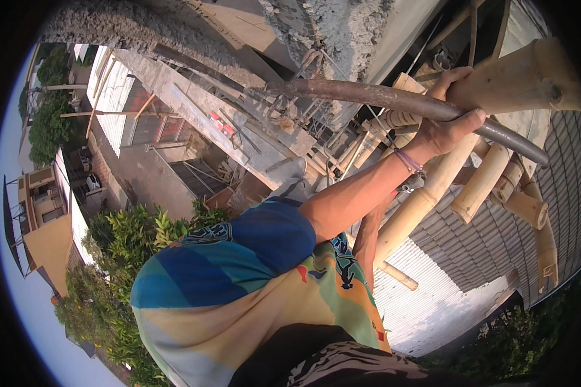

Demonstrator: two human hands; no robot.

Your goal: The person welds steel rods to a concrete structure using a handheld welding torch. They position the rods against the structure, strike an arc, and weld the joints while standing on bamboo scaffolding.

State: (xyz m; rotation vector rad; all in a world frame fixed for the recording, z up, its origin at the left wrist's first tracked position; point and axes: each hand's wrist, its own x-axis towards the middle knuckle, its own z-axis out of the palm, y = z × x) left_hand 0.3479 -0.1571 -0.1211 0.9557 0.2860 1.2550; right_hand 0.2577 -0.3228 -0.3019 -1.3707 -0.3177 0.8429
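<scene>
"Dark metal pipe: where does it lie, as seen from your remote seat?"

"Through the head view I see it running slantwise across the upper right, one end near the rough concrete, the other out over the tiled roof as pictured. The lens may exaggerate its bow."

"And the fingers?"

"The left hand is closed about the pipe, fingers to the far side, thumb to the near side, toward the pipe's right end. The right forearm passes behind the left one; I find the right hand hidden, so I cannot tell whether it grips anything."

"What might fail here?"

"First, I would note leverage: the visible grip lies off the middle, so the longer portion, if unsupported, could dip and twist the wrist. I cannot tell whether the concrete end rests on anything. Second, pinching: the fingers lie at or just beside a thick bamboo pole, and a rolling pipe could trap them. Third, a drop: a slackened thumb could let the pipe slip past the short bamboo length."

"And collision?"

"Possible, I judge: a careless swing could drive either end into concrete or bamboo, jarring the palm."
</scene>
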